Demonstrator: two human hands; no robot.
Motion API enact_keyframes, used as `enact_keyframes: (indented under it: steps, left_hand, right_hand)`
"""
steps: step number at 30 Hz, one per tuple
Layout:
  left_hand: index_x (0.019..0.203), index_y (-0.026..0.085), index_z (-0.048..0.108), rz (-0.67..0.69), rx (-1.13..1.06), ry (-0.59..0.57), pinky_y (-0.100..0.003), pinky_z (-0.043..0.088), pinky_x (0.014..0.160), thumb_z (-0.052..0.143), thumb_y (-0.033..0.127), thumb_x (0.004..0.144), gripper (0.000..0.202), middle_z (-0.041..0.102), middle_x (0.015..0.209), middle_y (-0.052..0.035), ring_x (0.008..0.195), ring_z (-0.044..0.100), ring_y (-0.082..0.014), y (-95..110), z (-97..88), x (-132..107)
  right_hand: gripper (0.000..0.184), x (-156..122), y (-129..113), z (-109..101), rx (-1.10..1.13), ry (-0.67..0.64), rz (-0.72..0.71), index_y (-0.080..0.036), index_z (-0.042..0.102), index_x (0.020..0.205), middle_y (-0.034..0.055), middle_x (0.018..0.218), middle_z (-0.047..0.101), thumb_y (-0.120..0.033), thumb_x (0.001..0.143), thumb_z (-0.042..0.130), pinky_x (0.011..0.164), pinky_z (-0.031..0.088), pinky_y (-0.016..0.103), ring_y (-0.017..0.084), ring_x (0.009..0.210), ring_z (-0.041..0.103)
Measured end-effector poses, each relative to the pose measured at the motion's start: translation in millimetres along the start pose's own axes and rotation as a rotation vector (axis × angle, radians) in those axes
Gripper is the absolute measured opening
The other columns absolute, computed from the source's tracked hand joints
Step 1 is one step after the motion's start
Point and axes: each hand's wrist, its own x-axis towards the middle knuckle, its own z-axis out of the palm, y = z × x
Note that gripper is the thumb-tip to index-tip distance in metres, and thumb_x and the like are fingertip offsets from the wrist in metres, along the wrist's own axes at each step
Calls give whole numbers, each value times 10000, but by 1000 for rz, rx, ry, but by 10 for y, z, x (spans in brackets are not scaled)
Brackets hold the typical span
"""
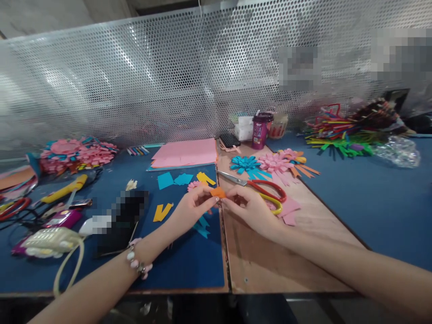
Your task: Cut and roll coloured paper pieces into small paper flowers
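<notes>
Between both hands is a small orange paper piece (218, 192), pinched at its two sides. My left hand (193, 208), with a beaded bracelet at the wrist, is closed on its left edge. My right hand (248, 208) is closed on its right edge. Just beyond lie red-and-yellow-handled scissors (266, 188). Partly hidden behind my left hand are a pink paper flower (195, 185) and blue paper strips (202, 226). Yellow paper strips (162, 212) and blue paper pieces (165, 180) lie to the left, with more yellow strips (205, 178) farther back.
Pink paper sheets (185, 152) are stacked at the back, near a purple cup (259, 131) and a phone (230, 141). Finished-looking blue flowers (245, 164) lie right of centre. A glue gun (65, 188) and a black pouch (123, 220) are left. A perforated metal screen (162, 76) bounds the table.
</notes>
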Motion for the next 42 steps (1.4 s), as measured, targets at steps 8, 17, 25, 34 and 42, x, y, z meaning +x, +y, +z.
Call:
enact_keyframes:
  steps: [8, 17, 25, 34, 42]
  left_hand:
    - [894, 157, 607, -40, -22, 78, -253, 477, 647, 646, 327, 757, 222, 646, 831, -25, 717, 589, -127, 42, 11, -18]
    - [819, 165, 627, -48, 5, 136, -239, 502, 670, 658, 306, 752, 159, 652, 772, -7, 725, 607, -122, 49, 17, -31]
    - [823, 163, 619, -48, -2, 154, -261, 514, 686, 669, 331, 741, 194, 654, 796, -19, 737, 615, -136, 5, 17, -28]
    - [818, 166, 622, -73, -18, 165, -259, 496, 670, 666, 335, 736, 193, 657, 785, -14, 726, 616, -140, 2, 19, -35]
    - [812, 166, 613, -27, 15, 180, -231, 470, 668, 655, 319, 757, 168, 645, 800, -7, 735, 595, -124, -20, -4, -32]
  right_hand:
    - [220, -16, -23, 21, 62, -26, 42, -156, 644, 812, 10, 751, 628, -361, 828, 567, 550, 391, 199, 82, 619, 512]
    - [218, -17, -69, 32, 172, -57, 172, -152, 670, 799, 4, 731, 645, -353, 814, 587, 598, 431, 196, 91, 660, 564]
    - [187, -16, -111, 20, 164, -77, 167, -162, 674, 810, 11, 772, 653, -322, 821, 577, 649, 449, 221, 111, 732, 581]
    - [192, -19, -99, 21, 129, -70, 142, -169, 667, 783, 6, 733, 635, -326, 828, 566, 635, 436, 231, 112, 708, 561]
    - [162, -35, -89, 51, 122, -80, 112, -162, 659, 784, -1, 703, 598, -311, 804, 597, 558, 395, 203, 84, 624, 500]
